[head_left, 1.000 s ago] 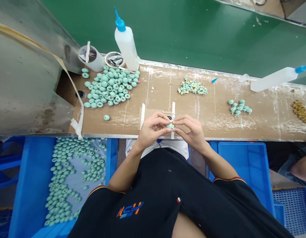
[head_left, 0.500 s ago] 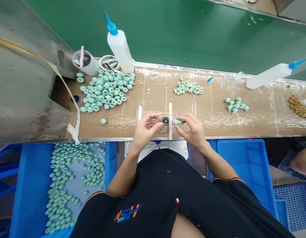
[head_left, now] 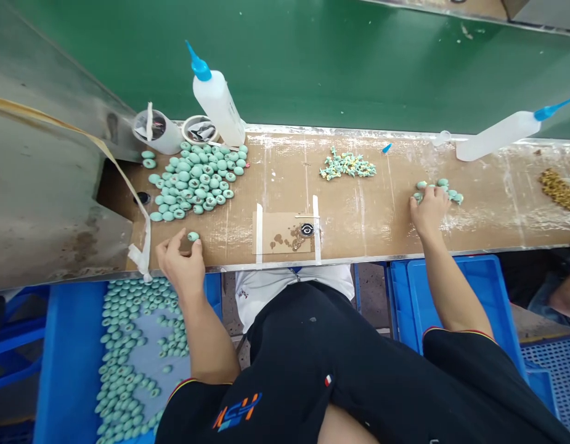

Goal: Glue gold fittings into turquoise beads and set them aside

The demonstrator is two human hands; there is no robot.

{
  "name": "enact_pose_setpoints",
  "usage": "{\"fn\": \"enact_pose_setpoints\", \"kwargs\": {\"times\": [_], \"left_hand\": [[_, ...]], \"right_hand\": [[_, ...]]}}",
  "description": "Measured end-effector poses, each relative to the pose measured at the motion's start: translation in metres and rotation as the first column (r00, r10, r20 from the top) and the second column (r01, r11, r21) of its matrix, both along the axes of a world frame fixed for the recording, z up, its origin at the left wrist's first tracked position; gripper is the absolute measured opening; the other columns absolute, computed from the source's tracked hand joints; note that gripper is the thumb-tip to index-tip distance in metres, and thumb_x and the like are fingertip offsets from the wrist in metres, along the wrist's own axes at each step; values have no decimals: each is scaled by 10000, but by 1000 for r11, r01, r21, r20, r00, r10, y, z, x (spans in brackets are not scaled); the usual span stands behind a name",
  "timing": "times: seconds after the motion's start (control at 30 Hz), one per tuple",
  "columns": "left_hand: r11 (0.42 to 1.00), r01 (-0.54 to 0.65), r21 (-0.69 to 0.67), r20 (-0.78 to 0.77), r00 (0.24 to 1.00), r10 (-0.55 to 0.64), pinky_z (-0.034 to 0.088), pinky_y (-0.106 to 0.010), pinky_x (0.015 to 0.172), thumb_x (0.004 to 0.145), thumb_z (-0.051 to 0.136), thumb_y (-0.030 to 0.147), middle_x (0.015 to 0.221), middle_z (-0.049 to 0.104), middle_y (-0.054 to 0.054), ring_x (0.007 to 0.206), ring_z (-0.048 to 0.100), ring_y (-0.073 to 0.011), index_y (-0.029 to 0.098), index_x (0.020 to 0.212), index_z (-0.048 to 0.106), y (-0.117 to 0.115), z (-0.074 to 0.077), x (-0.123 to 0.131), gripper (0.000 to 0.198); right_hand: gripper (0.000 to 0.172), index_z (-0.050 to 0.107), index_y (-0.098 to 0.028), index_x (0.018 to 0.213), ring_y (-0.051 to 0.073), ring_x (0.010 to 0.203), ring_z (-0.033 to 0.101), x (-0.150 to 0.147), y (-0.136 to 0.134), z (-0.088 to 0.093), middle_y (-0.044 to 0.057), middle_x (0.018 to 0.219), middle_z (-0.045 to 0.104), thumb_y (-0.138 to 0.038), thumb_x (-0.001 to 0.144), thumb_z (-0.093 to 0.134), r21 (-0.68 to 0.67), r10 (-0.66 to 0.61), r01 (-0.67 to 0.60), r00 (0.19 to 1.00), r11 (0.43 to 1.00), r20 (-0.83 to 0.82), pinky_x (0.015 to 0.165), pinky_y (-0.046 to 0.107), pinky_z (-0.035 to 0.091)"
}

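My left hand is at the table's front left, thumb and forefinger apart on either side of a lone pale-green egg-shaped piece with a hole. At the right, my right hand reaches down into a small cluster of green pieces. Its fingers are bent together, and the fingertips and anything between them are hidden. Between the hands, a cardboard pad with wet brown spots is held by white tape strips, with a black round cap and a thin white stick on it.
A heap of green egg-shaped pieces lies left, near a white bottle and a cup. Small teal-yellow parts lie mid-table; another bottle leans right. Brown bits lie far right. Blue bins stand below.
My hands have moved apart from the pad. The left went left to the lone green piece; the right, which held a green piece with a teal-yellow part, went right to the small cluster.
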State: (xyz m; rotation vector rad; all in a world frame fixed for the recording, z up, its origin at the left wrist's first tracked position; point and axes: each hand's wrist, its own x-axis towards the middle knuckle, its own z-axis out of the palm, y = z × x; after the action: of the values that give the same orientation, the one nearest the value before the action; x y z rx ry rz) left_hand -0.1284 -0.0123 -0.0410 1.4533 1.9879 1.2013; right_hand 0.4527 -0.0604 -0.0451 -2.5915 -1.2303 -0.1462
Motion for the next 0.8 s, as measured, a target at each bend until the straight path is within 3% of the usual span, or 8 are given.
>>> {"fn": "enact_pose_setpoints", "kwargs": {"times": [0.17, 0.27, 0.37, 0.47, 0.57, 0.8], "left_hand": [[998, 57, -16, 65, 996, -56, 461, -379, 739, 813, 774, 289, 957, 510, -4, 697, 510, -152, 243, 921, 751, 10, -3, 14, 119], [997, 19, -74, 2, 1000, -19, 488, -389, 761, 788, 722, 223, 906, 530, -10, 656, 501, -154, 214, 902, 743, 14, -1, 22, 116], [990, 22, -140, 42, 999, -17, 527, -370, 761, 795, 706, 262, 928, 594, -23, 669, 551, -158, 193, 994, 729, 12, 1, 28, 212], [982, 91, -168, 184, 981, -59, 543, -290, 694, 782, 729, 335, 971, 647, -23, 697, 611, -137, 190, 1083, 707, 8, 5, 38, 335], [989, 106, -100, 259, 963, -77, 551, -241, 657, 730, 745, 326, 944, 652, -17, 696, 624, -114, 186, 1004, 730, 3, 9, 51, 308], [969, 245, 20, 453, 862, -227, 613, -293, 773, 664, 844, 397, 1044, 726, -61, 798, 704, -152, 194, 960, 797, -3, 16, 79, 362]], "right_hand": [[354, 676, -163, 1210, 397, 1233, 542, -18, 30, 2, 228, 1263, 616, -208, 880, 557, 59, 225, -224, 974, 973, -24, 1083, 592, 408], [317, 695, -183, 1181, 353, 1181, 594, -34, 54, -1, 194, 1210, 643, -212, 912, 530, 107, 422, -413, 902, 904, -93, 1073, 519, 458], [270, 705, -206, 1144, 338, 1171, 606, -48, 74, -5, 176, 1203, 666, -224, 926, 547, 147, 527, -511, 843, 847, -109, 1059, 495, 481], [198, 705, -210, 1066, 338, 1135, 619, -55, 86, -11, 165, 1150, 697, -214, 916, 574, 147, 521, -504, 846, 851, -118, 1018, 488, 498], [134, 692, -208, 974, 322, 1029, 645, -58, 90, -17, 147, 1064, 716, -212, 933, 565, 138, 497, -480, 856, 867, -146, 952, 466, 513], [81, 659, -233, 922, 285, 938, 641, -61, 67, -33, 103, 992, 692, -250, 939, 582, 266, 513, -467, 846, 843, -142, 892, 438, 518]]}}
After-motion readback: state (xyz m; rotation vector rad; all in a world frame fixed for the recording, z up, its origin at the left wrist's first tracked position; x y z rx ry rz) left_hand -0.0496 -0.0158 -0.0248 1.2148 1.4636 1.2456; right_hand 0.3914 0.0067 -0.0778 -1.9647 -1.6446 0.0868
